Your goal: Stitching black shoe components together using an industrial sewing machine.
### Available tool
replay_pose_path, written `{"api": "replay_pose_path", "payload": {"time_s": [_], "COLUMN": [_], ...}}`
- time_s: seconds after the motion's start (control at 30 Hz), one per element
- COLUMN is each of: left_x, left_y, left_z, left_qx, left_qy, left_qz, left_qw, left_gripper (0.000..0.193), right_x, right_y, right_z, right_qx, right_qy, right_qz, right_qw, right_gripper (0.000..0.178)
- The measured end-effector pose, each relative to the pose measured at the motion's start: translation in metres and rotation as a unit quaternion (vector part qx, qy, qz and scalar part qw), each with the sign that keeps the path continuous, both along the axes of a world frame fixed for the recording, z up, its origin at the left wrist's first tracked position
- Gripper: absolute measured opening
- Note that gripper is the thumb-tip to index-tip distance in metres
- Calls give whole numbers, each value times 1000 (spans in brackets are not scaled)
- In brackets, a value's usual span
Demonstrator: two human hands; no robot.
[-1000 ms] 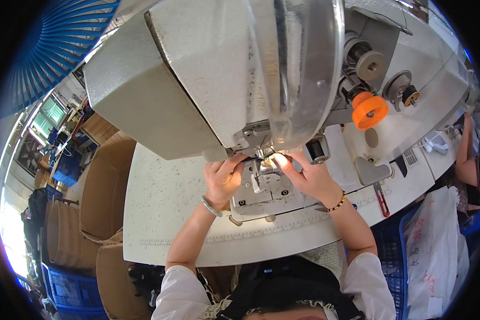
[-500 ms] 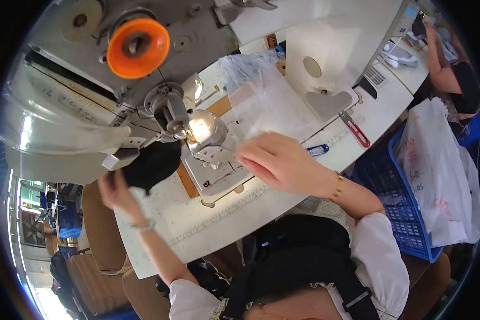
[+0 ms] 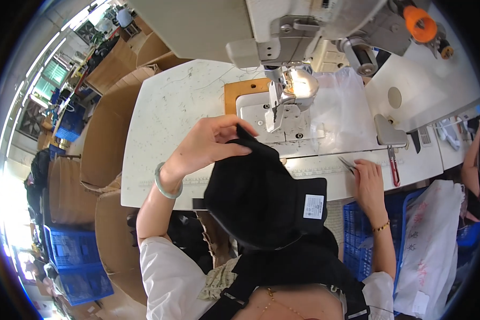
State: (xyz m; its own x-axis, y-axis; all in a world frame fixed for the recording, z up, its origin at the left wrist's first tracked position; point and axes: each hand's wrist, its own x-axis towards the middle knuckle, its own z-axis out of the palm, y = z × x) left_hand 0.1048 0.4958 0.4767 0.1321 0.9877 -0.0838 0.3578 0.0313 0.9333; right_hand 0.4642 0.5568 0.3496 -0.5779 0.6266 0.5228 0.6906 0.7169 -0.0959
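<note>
Can read no words. See, on the cap (image 3: 245,197), right side, a white label (image 3: 313,206) with dark print, too small to make out; on the bag (image 3: 429,240) at near right, red marks, perhaps characters; along the near edge of the table (image 3: 165,117), a scale (image 3: 314,171), too fine to read.

The cap (image 3: 250,197) is before the sewing machine (image 3: 288,37); cartons (image 3: 109,128) stand left, a crate (image 3: 360,234) (beside a bag (image 3: 429,250)) right.

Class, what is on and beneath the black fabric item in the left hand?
A white label is on the black fabric item. Beneath, the white table shows on either side; the middle of its front edge is covered.
</note>
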Motion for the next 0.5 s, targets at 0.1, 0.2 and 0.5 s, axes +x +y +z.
{"api": "replay_pose_path", "payload": {"time_s": [0.1, 0.2, 0.5], "left_x": [4, 4, 7], "left_y": [6, 14, 20], "left_z": [-3, 1, -16], "left_qx": [34, 19, 39], "left_qy": [-2, 5, 29], "left_qz": [-68, -133, -146], "left_qw": [997, 991, 988], "left_gripper": [23, 23, 16], "right_x": [-1, -14, -76], "right_y": [-25, -33, -27], "right_z": [27, 63, 110], "right_qx": [-324, -264, 20], "right_qy": [190, 261, 84], "right_qz": [-161, -80, 158], "right_qw": [913, 925, 984], "right_gripper": [14, 21, 38]}}
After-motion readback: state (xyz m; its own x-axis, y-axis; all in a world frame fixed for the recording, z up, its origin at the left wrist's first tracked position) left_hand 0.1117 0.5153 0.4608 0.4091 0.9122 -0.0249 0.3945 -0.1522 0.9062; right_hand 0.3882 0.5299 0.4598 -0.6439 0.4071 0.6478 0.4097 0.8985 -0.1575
